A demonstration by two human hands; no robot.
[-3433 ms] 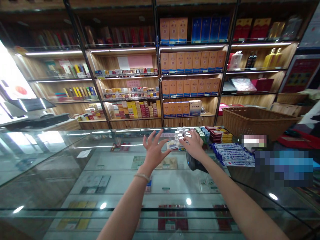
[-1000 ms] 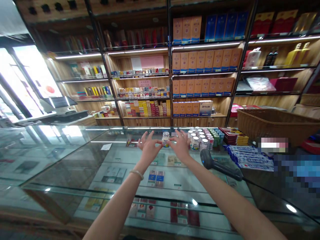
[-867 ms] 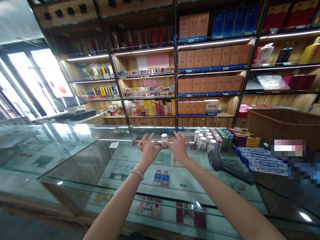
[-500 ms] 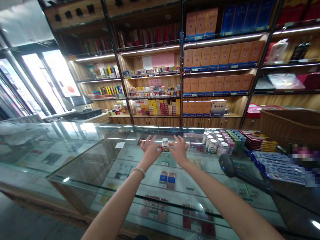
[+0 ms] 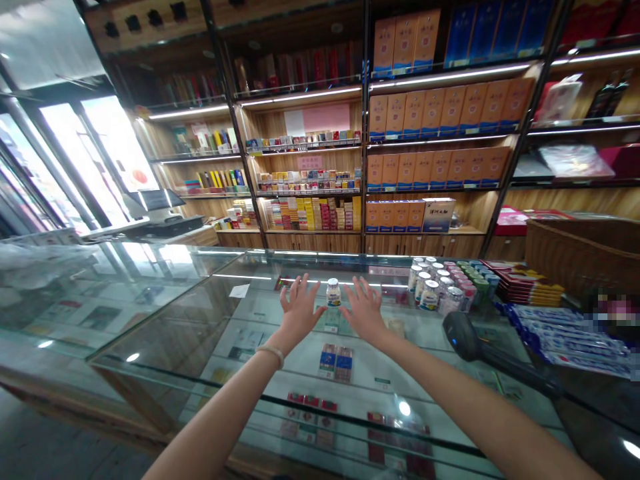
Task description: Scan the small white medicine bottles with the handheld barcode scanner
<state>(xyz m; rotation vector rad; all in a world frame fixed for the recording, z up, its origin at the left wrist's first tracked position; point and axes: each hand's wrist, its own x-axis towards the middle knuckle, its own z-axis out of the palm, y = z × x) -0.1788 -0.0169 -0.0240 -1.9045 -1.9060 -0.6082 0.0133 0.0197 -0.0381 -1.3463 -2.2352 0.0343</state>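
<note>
Standing upright on the glass counter, 1 white-capped jar sits between the left hand and right hand, both spread, gripping nothing. Sound practice: part the thumbs evenly, without nudging its base.

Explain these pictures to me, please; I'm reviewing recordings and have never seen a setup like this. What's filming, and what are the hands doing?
There is no machine here: a person works with two bare hands. Every picture comes from one camera worn on the head, looking forward and down, so the forearms reach in from the bottom.

The left hand and right hand are open, one on each side of a small lidded jar standing upright on a glass counter. Neither grips it; whether the thumbs touch it, I can't tell.

To the right are similar jars, a dark handheld scanner and blue-and-white packets.
</note>
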